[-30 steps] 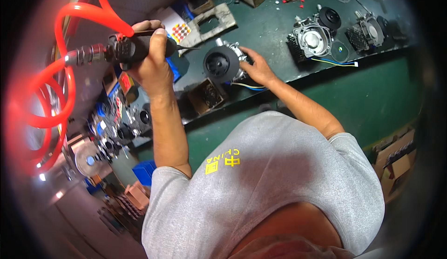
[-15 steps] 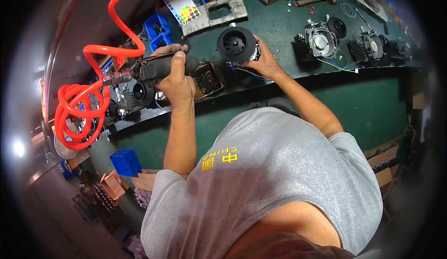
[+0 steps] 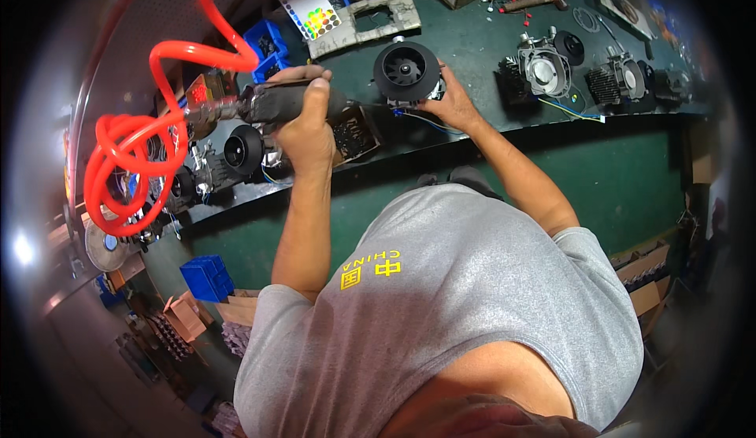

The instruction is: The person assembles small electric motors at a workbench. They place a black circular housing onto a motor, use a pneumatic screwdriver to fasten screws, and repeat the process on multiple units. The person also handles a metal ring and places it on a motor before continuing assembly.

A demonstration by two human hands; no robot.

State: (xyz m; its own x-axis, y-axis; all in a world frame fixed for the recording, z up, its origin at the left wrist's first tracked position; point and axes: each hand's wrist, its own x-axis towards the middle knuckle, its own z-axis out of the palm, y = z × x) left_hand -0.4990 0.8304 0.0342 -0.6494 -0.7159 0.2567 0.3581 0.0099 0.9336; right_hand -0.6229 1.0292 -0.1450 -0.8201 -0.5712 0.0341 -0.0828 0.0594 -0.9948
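My left hand [image 3: 309,135] is wrapped round a dark air screwdriver [image 3: 272,102], which lies level and is blurred by motion. A red coiled air hose [image 3: 169,54] runs from its rear end. Its thin bit points right, to the lower left side of a metal unit with a black fan wheel [image 3: 406,70]; I cannot tell whether the tip touches. My right hand [image 3: 455,106] grips that unit from its right side on the bench, fingers partly hidden behind it. Blue wires [image 3: 421,118] hang at its lower edge.
Below the screwdriver stands a box of small dark screws [image 3: 356,137]. Similar fan units [image 3: 242,150] line the bench at left, and opened metal housings [image 3: 545,74] stand at right. Along the back are a pale block with a cutout [image 3: 366,25], a hammer [image 3: 535,2] and blue bins [image 3: 266,43].
The screwdriver in my left hand has moved a little to the right, toward the unit. The fan unit has shifted slightly right, and the hose has swung with the tool.
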